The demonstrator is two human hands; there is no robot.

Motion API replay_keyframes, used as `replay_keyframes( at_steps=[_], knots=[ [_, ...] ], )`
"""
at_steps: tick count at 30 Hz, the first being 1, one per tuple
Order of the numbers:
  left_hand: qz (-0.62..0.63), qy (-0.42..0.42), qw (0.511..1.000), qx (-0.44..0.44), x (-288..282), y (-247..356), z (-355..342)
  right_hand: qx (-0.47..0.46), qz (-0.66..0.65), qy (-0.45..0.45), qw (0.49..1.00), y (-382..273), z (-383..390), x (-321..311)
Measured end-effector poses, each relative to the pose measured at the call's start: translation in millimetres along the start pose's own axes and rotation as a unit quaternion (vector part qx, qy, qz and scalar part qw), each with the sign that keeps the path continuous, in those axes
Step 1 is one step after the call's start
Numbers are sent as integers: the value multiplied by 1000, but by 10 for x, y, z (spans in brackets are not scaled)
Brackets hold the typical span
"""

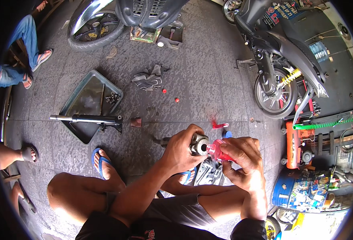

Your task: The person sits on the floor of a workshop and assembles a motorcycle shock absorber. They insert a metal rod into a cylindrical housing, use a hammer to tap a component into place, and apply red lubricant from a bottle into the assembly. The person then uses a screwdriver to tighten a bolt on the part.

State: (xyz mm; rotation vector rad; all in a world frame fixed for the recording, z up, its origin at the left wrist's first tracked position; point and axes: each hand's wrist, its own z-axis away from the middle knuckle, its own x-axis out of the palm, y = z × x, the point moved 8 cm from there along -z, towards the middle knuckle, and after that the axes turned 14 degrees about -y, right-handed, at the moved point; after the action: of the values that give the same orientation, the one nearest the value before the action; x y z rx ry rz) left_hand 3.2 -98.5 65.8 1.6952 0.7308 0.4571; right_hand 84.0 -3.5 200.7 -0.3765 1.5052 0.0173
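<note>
My left hand (180, 151) is wrapped round a metal tube (199, 143), whose round open end points up toward me. It resembles a motorcycle fork leg; its lower part is mostly hidden. In my right hand (243, 160) is a small clear plastic bottle (219, 150) of red liquid, tipped sideways. The bottle's neck is right at the tube's mouth; whether liquid is flowing I cannot tell. Left of my hands, a black and silver fork leg (92, 119) lies across the near part of a grey tray (66, 105).
Small parts (112, 97) and a rod sit in the tray. Beyond my hands are a crumpled cloth (147, 79), two red caps (164, 91) and a red spill (220, 125). Motorcycles stand ahead (144, 14) and right (280, 76). A seated person's jeans (26, 40) show far left.
</note>
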Motion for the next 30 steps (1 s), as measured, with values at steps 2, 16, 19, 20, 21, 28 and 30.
replay_keyframes(
  at_steps=[2,16,19,20,21,28,30],
  knots=[
    [5,-3,1000,-5,9,-7,-2,1,4,0,1000,-6,4,-8],
    [-2,13,1000,9,-3,-11,-3,8,-111,-12,994,153,23,171],
    [-2,22,1000,16,-10,-3,-2,53,-192,-42,979,287,58,361],
    [-1,21,1000,17,13,10,-17,73,-223,-26,972,367,108,375],
    [-4,23,1000,16,5,10,-11,87,-257,-10,962,476,139,442],
    [-2,28,1000,14,-9,-6,-8,88,-486,126,861,1149,385,297],
    [-4,32,999,20,-21,8,-3,105,-497,157,847,1307,460,240]
  ],
)
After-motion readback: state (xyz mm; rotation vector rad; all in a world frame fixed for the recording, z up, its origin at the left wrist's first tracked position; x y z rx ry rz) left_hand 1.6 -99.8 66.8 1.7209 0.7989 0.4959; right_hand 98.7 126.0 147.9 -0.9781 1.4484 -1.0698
